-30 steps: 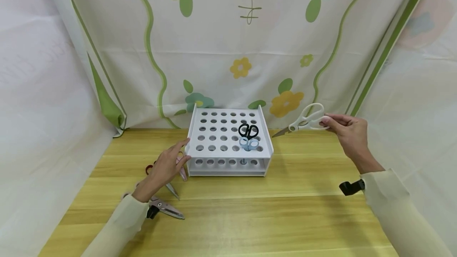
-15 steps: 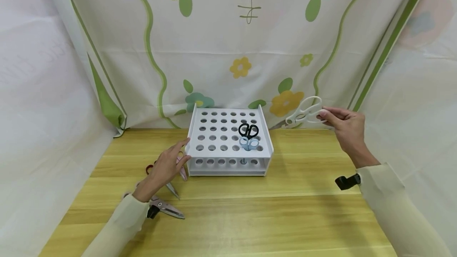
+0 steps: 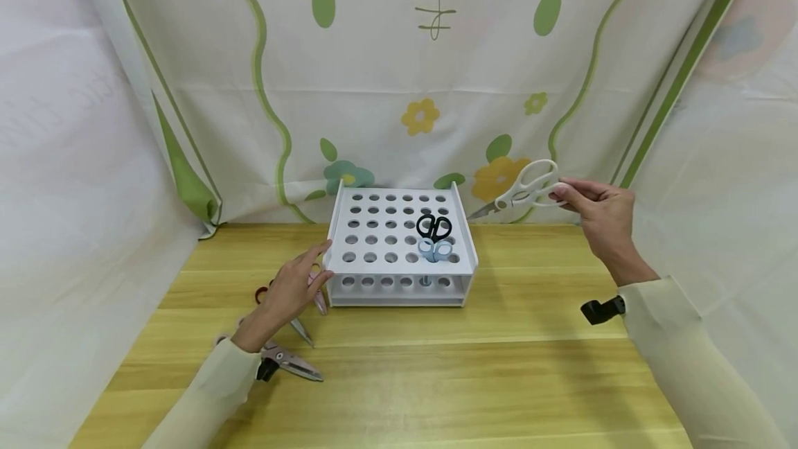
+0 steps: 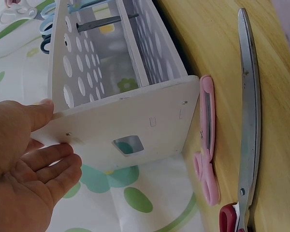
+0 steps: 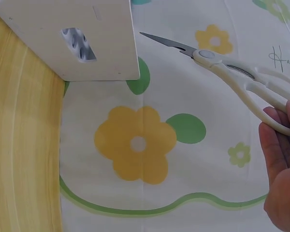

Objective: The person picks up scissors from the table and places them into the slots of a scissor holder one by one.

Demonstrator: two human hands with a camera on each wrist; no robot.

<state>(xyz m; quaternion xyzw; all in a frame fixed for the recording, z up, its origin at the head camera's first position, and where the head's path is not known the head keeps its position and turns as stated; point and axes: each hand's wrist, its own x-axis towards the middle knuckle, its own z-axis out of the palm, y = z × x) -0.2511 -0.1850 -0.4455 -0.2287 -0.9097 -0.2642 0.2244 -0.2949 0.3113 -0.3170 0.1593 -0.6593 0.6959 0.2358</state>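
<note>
My right hand [image 3: 606,220] pinches one handle loop of white kitchen scissors [image 3: 531,189] in the head view. Their blades point left and down, the tip by the right side of the white holed rack [image 3: 380,248]; in the right wrist view the tip is apart from the panel. Extended fingers of my left hand [image 3: 289,289] touch the rack's left side near its front corner. Black-handled scissors [image 3: 434,229] and light-blue-handled scissors [image 3: 435,251] stand upright in holes on the rack's right part.
Left of the rack lie pink scissors [image 4: 208,145], red-handled scissors [image 4: 249,106] and larger greyish-pink shears [image 3: 289,362], partly hidden by my left hand and wrist. Behind the wooden table [image 3: 399,380] hangs a flowered cloth [image 3: 374,75], with more cloth at both sides.
My right hand has risen and moved slightly left with the white scissors, their tip now higher beside the rack. The left hand and rack stay in place.
</note>
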